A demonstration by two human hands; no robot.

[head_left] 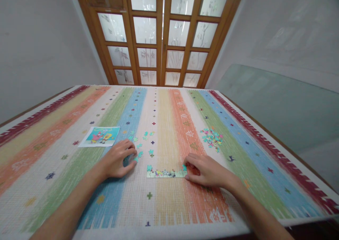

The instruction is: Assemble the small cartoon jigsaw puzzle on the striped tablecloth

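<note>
A partly joined jigsaw strip (166, 173) lies on the striped cloth between my hands. My right hand (202, 167) is at its right end, thumb and forefinger closed around a teal jigsaw piece (184, 167) there. To the left, my left hand (119, 158) rests with curved fingers, thumb and forefinger apart. Teal pieces lie beside its fingertips, one of them a loose piece (140, 154); nothing shows clearly held. More loose pieces (145, 135) are scattered just beyond that hand.
A heaped pile of jigsaw pieces (212, 138) sits to the right. Past my left hand lies a printed cartoon picture (100, 136). The tablecloth (166, 127) has coloured stripes. Wooden doors with glass panes (161, 38) stand behind the table, and a pale green panel (280, 102) leans at the right wall.
</note>
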